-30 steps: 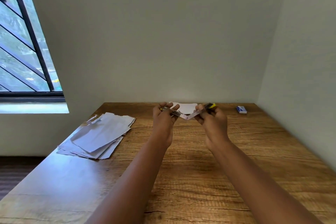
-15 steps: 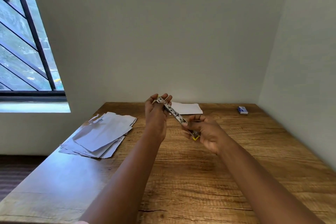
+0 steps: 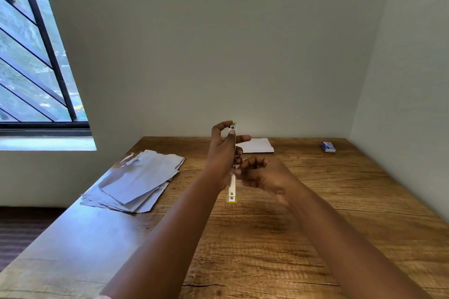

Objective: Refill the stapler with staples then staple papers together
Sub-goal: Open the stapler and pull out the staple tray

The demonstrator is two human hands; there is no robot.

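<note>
The stapler (image 3: 232,165) stands nearly upright in the air above the worktop (image 3: 315,226), opened out into one long straight strip, and your left hand (image 3: 224,155) holds it. That hand's thumb and forefinger pinch the upper end, where a small dark part with a yellow-green edge shows, and its other fingers fan out loosely behind the strip. The lower end, white with a yellow-green tip, hangs below your left hand and just to the left of your right wrist. Your right hand (image 3: 263,173) sits just to the right of the strip, at its middle, fingers curled inward with the tips right at the metal; motion blur hides whether they actually grip it, so you cannot tell if that hand is closed on anything. A loose stack of papers (image 3: 136,182) lies flat on the worktop well to the left of your left hand. A single white sheet (image 3: 257,145) lies beyond both hands near the back wall. A small blue staple box (image 3: 328,147) rests far to the right of your right hand, near the back corner.
</note>
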